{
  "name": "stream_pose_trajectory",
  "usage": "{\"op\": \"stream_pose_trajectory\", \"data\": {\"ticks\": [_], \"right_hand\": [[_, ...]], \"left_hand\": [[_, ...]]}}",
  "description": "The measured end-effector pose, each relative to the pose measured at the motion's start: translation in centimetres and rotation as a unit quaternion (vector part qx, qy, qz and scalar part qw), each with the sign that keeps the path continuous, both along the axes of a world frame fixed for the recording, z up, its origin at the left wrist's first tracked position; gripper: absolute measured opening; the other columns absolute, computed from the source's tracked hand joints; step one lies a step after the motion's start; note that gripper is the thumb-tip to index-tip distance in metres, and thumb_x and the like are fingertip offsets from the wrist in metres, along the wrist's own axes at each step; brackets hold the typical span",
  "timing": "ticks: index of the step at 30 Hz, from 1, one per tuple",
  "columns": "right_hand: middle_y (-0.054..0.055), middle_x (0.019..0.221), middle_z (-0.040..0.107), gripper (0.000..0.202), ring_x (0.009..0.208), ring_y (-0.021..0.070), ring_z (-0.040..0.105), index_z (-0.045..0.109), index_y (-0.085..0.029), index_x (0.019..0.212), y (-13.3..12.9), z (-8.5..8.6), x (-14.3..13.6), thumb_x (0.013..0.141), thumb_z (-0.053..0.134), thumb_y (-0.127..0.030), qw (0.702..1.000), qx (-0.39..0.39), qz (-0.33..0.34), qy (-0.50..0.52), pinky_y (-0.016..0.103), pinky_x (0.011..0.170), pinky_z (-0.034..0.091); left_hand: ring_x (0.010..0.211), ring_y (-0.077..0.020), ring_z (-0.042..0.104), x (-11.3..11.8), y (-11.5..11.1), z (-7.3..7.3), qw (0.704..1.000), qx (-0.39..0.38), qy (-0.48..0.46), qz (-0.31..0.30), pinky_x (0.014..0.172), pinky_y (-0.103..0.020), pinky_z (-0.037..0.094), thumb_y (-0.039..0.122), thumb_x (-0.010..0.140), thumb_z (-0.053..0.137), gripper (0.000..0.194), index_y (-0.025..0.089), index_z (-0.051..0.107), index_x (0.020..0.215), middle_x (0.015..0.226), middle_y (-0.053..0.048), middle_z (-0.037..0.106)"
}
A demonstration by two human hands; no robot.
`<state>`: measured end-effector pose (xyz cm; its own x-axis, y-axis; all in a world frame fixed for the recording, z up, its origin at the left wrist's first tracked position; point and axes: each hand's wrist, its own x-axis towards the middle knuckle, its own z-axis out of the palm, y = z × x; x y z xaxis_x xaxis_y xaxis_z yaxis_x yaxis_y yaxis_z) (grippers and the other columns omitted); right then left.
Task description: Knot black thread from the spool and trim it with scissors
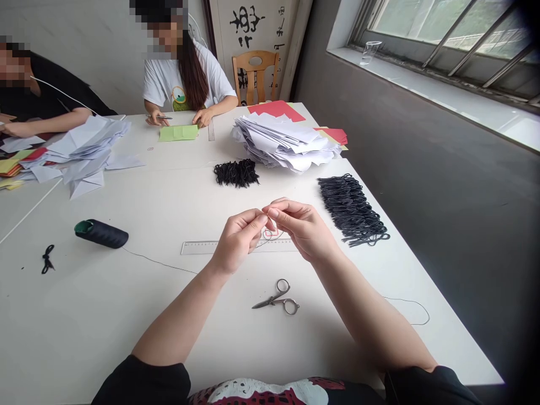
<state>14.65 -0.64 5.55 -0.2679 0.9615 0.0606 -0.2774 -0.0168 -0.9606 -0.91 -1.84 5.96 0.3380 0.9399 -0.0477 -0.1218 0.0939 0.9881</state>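
Observation:
My left hand (238,236) and my right hand (302,225) meet fingertip to fingertip above the table, each closed in a pinch. Thin black thread (266,239) hangs in small loops between them; the exact spot they grip is too small to make out. From a black thread spool (107,234) lying on its side at the left, a strand runs toward my left forearm. Beneath my hands lies a clear ruler (198,247), partly hidden, with a small red outlined mark behind the thread. Nearer to me, metal scissors (274,302) lie with their handles spread.
Black cord loops lie in a small bundle (236,173) and a longer row (352,208). Behind stands a white paper pile (287,140); more papers (90,140) lie left. One small black cord loop (48,260) sits far left. Two people sit across, one with green paper (179,133).

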Motion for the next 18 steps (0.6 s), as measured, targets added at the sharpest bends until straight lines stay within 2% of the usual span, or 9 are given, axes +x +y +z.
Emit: {"op": "stream_pose_trajectory", "data": {"ticks": [4, 6, 7, 9, 12, 15, 18], "right_hand": [[-0.001, 0.079, 0.062, 0.019, 0.056, 0.0047, 0.046, 0.067, -0.019, 0.078, 0.2, 0.3, 0.2, 0.079, 0.073, -0.036, 0.997, -0.031, -0.041, 0.059, 0.019, 0.046, 0.033], [-0.001, 0.082, 0.063, 0.018, 0.056, 0.0041, 0.050, 0.064, -0.019, 0.079, 0.6, 0.5, 0.7, 0.078, 0.073, -0.034, 0.991, -0.061, -0.059, 0.105, 0.017, 0.043, 0.037], [-0.002, 0.080, 0.062, 0.016, 0.057, 0.0045, 0.053, 0.063, -0.018, 0.079, 0.8, 0.6, 1.0, 0.079, 0.073, -0.031, 0.987, -0.072, -0.075, 0.125, 0.016, 0.046, 0.042], [-0.004, 0.071, 0.057, 0.010, 0.062, 0.0053, 0.057, 0.061, -0.018, 0.078, 1.5, 0.9, 1.9, 0.080, 0.070, -0.021, 0.977, -0.077, -0.121, 0.156, 0.018, 0.061, 0.055], [-0.006, 0.066, 0.051, 0.012, 0.065, 0.0048, 0.058, 0.057, -0.017, 0.074, 2.4, 1.0, 3.5, 0.084, 0.063, -0.012, 0.962, -0.057, -0.197, 0.180, 0.029, 0.088, 0.058], [-0.006, 0.066, 0.049, 0.015, 0.063, 0.0046, 0.057, 0.055, -0.017, 0.073, 3.0, 0.9, 4.8, 0.087, 0.061, -0.014, 0.948, -0.020, -0.262, 0.180, 0.037, 0.094, 0.056], [-0.006, 0.067, 0.049, 0.013, 0.063, 0.0050, 0.056, 0.055, -0.018, 0.077, 3.2, 0.9, 5.5, 0.088, 0.061, -0.020, 0.935, 0.026, -0.315, 0.160, 0.038, 0.094, 0.056]], "left_hand": [[0.043, -0.0052, 0.012, -0.1, 0.1, 0.3, 0.999, -0.048, -0.011, 0.012, 0.039, -0.017, 0.011, 0.037, 0.089, 0.053, 0.028, 0.019, 0.046, 0.069, 0.052, 0.009, 0.018], [0.043, -0.0047, 0.011, -0.3, 0.2, 0.6, 0.998, -0.068, -0.014, 0.011, 0.039, -0.016, 0.011, 0.034, 0.088, 0.053, 0.027, 0.019, 0.044, 0.068, 0.053, 0.009, 0.017], [0.043, -0.0045, 0.011, -0.5, 0.3, 0.7, 0.997, -0.076, -0.016, 0.008, 0.039, -0.016, 0.010, 0.034, 0.088, 0.053, 0.027, 0.019, 0.043, 0.068, 0.053, 0.009, 0.016], [0.043, -0.0044, 0.011, -0.6, 0.4, 0.8, 0.996, -0.084, -0.021, 0.006, 0.039, -0.016, 0.010, 0.033, 0.088, 0.053, 0.027, 0.019, 0.042, 0.068, 0.054, 0.009, 0.015], [0.043, -0.0043, 0.010, -0.8, 0.6, 0.8, 0.996, -0.084, -0.019, 0.005, 0.039, -0.015, 0.010, 0.034, 0.089, 0.053, 0.027, 0.019, 0.043, 0.069, 0.055, 0.009, 0.015], [0.044, -0.0043, 0.010, -0.7, 0.7, 0.8, 0.996, -0.085, -0.012, 0.004, 0.039, -0.015, 0.010, 0.034, 0.089, 0.054, 0.028, 0.019, 0.043, 0.069, 0.055, 0.009, 0.014], [0.044, -0.0043, 0.010, -0.7, 0.7, 0.7, 0.996, -0.087, -0.007, 0.006, 0.039, -0.015, 0.010, 0.034, 0.089, 0.054, 0.028, 0.019, 0.043, 0.069, 0.055, 0.009, 0.014]]}}
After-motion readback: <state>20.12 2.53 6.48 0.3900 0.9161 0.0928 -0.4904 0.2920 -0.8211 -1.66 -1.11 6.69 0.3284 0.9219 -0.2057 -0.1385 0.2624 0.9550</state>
